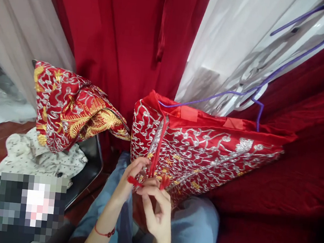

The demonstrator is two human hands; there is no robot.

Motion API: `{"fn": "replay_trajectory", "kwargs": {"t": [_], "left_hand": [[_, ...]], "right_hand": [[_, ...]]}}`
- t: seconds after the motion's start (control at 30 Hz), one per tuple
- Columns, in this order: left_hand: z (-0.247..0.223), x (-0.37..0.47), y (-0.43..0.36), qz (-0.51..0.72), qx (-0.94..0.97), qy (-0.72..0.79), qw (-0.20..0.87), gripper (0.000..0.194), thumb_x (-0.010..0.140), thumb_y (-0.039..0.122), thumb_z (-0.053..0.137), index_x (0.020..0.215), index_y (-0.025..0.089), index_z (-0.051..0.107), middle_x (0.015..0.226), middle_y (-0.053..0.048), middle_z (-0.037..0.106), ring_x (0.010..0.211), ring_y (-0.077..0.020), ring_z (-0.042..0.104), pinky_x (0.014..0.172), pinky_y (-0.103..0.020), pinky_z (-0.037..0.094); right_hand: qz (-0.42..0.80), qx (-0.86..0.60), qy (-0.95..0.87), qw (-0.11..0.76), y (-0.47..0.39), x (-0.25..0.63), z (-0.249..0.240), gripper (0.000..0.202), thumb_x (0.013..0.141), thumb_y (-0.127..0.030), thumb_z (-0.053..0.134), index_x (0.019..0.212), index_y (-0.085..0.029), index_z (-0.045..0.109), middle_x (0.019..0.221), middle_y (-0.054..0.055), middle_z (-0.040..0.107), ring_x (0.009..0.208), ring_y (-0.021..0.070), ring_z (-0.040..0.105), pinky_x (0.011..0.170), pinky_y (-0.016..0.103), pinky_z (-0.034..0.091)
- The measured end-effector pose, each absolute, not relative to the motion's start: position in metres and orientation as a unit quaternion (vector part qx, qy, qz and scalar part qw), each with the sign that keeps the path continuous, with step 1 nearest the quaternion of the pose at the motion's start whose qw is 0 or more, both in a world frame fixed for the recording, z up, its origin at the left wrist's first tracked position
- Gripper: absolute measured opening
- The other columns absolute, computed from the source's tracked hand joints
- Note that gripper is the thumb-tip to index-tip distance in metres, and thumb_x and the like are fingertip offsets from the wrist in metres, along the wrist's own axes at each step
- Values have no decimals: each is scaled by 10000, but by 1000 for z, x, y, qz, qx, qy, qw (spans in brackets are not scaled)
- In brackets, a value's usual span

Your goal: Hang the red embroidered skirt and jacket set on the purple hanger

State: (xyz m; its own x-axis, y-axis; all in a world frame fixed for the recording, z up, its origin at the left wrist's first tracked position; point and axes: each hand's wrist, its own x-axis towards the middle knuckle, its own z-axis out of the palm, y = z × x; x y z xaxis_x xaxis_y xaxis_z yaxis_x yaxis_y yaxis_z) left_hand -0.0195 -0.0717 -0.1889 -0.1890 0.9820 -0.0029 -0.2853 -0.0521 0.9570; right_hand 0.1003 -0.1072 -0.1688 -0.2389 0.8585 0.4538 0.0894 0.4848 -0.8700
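Note:
A red embroidered garment (199, 155) with silver and gold patterns hangs over my lap on a purple hanger (224, 93). From its edge a thin red cord (155, 159) runs down to my fingers and ends in red tassels (164, 182). My left hand (134, 174) pinches the cord, partly hiding it. Close beside it, my right hand (156, 201) has its fingertips closed on the cord below the garment's edge. The exact grip between the fingertips is too small to make out.
Another embroidered red and gold cloth (79, 117) is draped at the left. Beneath it, a white dotted cloth (69, 162) lies on a black chair (97, 157). Red curtains (122, 29) and white fabric (233, 33) hang behind. Dark red velvet (286, 194) covers the right side.

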Motion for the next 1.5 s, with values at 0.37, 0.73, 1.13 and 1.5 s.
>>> {"fn": "replay_trajectory", "kwargs": {"t": [0.37,0.73,1.13,1.5], "left_hand": [[-176,-21,-78,583,432,478,495,253,921,426,617,938,182,681,838,-43,742,791,-147,681,790,-244,523],[-190,-31,-71,583,501,538,345,264,997,378,492,1027,200,684,1058,-63,727,979,-170,671,900,-264,499],[-191,-47,-79,440,686,547,191,328,978,211,415,1153,228,692,1089,-78,630,877,-149,659,795,-259,523],[-183,-33,-83,553,580,508,315,335,987,368,486,777,187,672,786,-40,615,729,-142,594,706,-241,492]], "right_hand": [[484,-262,-739,389,-106,122,-164,229,907,-343,576,808,-273,770,956,43,755,955,244,688,934,419,512],[609,-417,-528,419,-92,109,-206,251,962,-451,553,871,-226,491,548,-94,439,450,74,403,484,198,364],[450,-486,-601,448,-90,82,-201,214,954,-397,540,929,-203,627,656,-36,525,618,123,482,647,265,420],[219,-549,-709,384,-93,91,-199,171,970,-239,469,1032,-230,628,1031,35,710,1011,205,634,1102,482,271]]}}
